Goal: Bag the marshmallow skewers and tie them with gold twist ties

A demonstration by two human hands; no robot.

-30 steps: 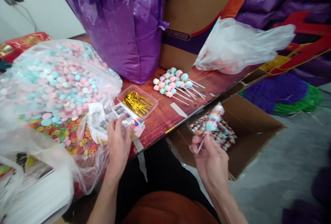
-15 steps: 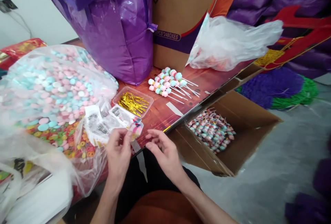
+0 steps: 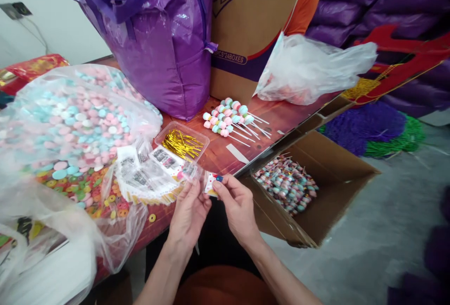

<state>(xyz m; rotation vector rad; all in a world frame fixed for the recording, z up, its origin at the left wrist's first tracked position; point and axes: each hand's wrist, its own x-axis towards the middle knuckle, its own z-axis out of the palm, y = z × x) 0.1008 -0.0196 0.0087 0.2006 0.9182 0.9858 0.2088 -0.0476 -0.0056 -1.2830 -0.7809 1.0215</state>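
My left hand point(image 3: 188, 216) and my right hand point(image 3: 238, 206) meet at the table's near edge, both pinching one small clear printed bag point(image 3: 207, 182) between them. Just left of the hands lies a fanned pile of the same small bags point(image 3: 149, 178). A clear tray of gold twist ties point(image 3: 183, 143) sits behind the pile. Several pastel candy skewers point(image 3: 228, 116) lie farther back on the wood-patterned table point(image 3: 281, 112). An open cardboard box point(image 3: 337, 178) to my right holds several wrapped candy skewers point(image 3: 286, 183).
A big clear bag of pastel round candies point(image 3: 70, 126) fills the table's left side. A purple bag point(image 3: 158, 37) and a tall candy carton point(image 3: 249, 19) stand at the back, with a crumpled clear plastic bag point(image 3: 312, 68) beside them. Purple and green goods lie right.
My right hand held a wrapped skewer over the box, then came back without it to the table edge. Both hands now hold one small bag pulled from the pile.
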